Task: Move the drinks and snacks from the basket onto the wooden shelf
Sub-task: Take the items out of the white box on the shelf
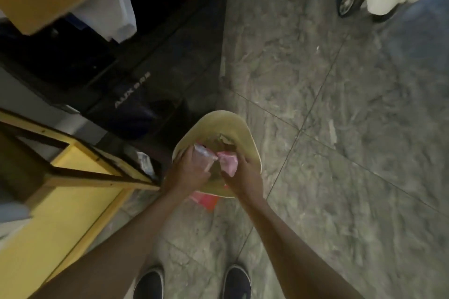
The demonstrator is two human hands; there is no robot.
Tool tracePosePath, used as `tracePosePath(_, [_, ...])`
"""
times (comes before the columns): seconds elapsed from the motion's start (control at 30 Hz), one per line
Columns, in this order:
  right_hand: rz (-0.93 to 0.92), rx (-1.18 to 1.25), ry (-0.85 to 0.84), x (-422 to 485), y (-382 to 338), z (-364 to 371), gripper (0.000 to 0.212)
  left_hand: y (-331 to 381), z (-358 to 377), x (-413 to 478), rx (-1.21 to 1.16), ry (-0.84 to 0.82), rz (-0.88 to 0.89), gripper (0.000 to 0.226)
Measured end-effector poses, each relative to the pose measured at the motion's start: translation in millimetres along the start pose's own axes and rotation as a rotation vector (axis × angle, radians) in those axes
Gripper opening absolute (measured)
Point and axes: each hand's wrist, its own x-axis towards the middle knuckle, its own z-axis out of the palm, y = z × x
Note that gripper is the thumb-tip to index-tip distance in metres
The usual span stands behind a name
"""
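Tiled floor, basket [239, 126] | left hand [188, 172] grips clear packet [204, 153] | right hand [245, 177] grips pink packet [229, 162]

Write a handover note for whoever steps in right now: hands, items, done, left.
Left hand: in the basket, closed on a clear packet.
Right hand: also in the basket, gripping a pink packet.
Basket: on the floor just ahead of the feet, to the right of the wooden shelf. More items lie inside, too blurred to name. Something red shows at its near edge.
Shelf: one pale packet seems to sit at its far right end; the picture is too blurred to be sure.
Done: at most that one item.
Left: lift both packets out, set them on the shelf, then empty the rest.
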Motion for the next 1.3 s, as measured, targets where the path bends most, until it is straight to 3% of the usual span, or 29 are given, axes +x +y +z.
tracePosePath(0.2, [-0.069, -0.094, -0.009, -32, -28, -56, 0.081, 8, -45, -26, -0.016, 0.014, -0.008, 0.107])
tracePosePath(0.47, [-0.093, -0.14, 0.041, -105, -114, -204, 0.102, 106, -197, -138, -0.005, 0.093, 0.147, 0.082])
tracePosePath(0.77, [-0.244, -0.191, 0.037, -202, -230, -377, 0.093, 168, -372, -266, 0.021, 0.25, 0.211, 0.093])
tracePosePath(0.87, [-0.352, -0.165, -0.015, -211, -259, -398, 0.081, 167, -410, -299, 0.004, 0.338, 0.183, 0.084])
tracePosePath(1.0, [-0.557, -0.168, -0.034, -224, -310, -408, 0.086, 143, -443, -338, -0.043, 0.445, 0.057, 0.083])
tracePosePath(1.13, [-0.706, -0.248, -0.069, -234, -364, -384, 0.092, 97, -463, -364, -0.074, 0.537, -0.107, 0.089])
tracePosePath(1.3, [-0.836, -0.324, -0.162, -255, -425, -339, 0.092, 38, -474, -385, -0.208, 0.599, -0.299, 0.081])
